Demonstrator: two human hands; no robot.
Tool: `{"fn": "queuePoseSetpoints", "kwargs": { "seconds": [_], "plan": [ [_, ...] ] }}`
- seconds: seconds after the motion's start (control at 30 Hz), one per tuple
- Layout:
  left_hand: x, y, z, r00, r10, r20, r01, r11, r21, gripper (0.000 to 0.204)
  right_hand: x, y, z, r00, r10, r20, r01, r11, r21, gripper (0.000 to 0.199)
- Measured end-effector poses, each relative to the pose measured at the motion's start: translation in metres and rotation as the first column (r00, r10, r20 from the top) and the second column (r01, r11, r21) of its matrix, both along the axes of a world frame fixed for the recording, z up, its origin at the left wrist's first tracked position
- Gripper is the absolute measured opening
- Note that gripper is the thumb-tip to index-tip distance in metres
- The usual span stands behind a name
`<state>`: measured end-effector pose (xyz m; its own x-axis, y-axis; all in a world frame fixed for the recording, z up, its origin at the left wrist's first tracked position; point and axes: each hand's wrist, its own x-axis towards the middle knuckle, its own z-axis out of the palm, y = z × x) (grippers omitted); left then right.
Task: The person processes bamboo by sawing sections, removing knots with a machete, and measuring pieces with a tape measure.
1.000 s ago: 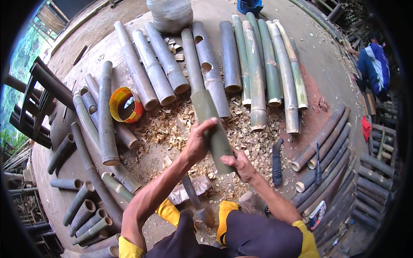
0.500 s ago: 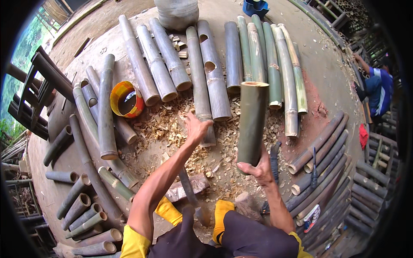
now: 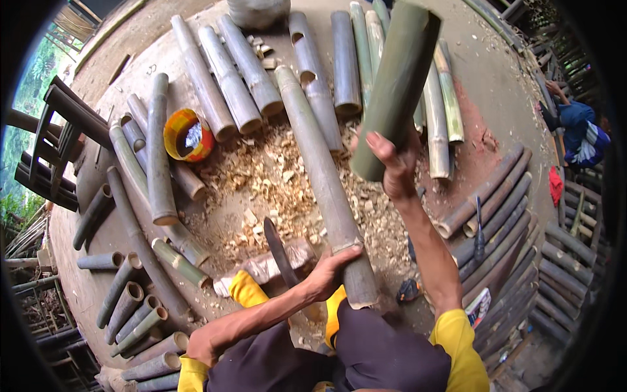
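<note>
A small flat printed packet (image 3: 479,306), white with red and blue, lies among the bamboo poles (image 3: 509,242) at lower right.

free: chip-strewn ground (image 3: 261,189) | blocked: bamboo poles (image 3: 228,78), blade (image 3: 279,251)

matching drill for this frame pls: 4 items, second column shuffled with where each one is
Items:
1. green bamboo section
2. long grey bamboo pole
3. yellow bowl
4. dark blade

Places:
A. on the ground among the wood chips, just left of the left hand
B. raised in the right hand, near its lower end
C. lying on the ground, near end under the left hand
D. on the ground left of the chip pile, between bamboo poles

Pairs: 1-B, 2-C, 3-D, 4-A
</note>
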<state>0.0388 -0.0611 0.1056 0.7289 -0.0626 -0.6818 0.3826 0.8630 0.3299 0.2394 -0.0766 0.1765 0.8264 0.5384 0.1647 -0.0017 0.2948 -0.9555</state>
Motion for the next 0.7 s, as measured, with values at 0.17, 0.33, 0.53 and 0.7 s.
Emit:
{"fn": "queuePoseSetpoints", "kwargs": {
  "seconds": [0.17,0.33,0.53,0.7],
  "plan": [
    [-0.034,0.008,-0.009,0.996,-0.012,-0.085,0.015,1.0,0.028,0.041,0.003,0.026,-0.025,0.97,0.242,0.033,-0.226,0.941,-0.253,0.056],
    [-0.049,0.013,-0.012,0.988,0.033,-0.149,-0.023,0.998,0.066,0.038,-0.007,0.043,-0.052,0.919,0.382,0.096,-0.334,0.884,-0.327,0.077],
    [-0.057,0.015,-0.013,0.985,0.077,-0.154,-0.065,0.995,0.078,0.036,0.0,0.051,-0.046,0.847,0.507,0.162,-0.412,0.817,-0.404,0.079],
    [-0.059,0.018,-0.019,0.99,0.037,-0.138,-0.029,0.998,0.055,0.037,0.005,0.052,-0.042,0.821,0.527,0.219,-0.384,0.794,-0.472,0.079]
  ]
}}
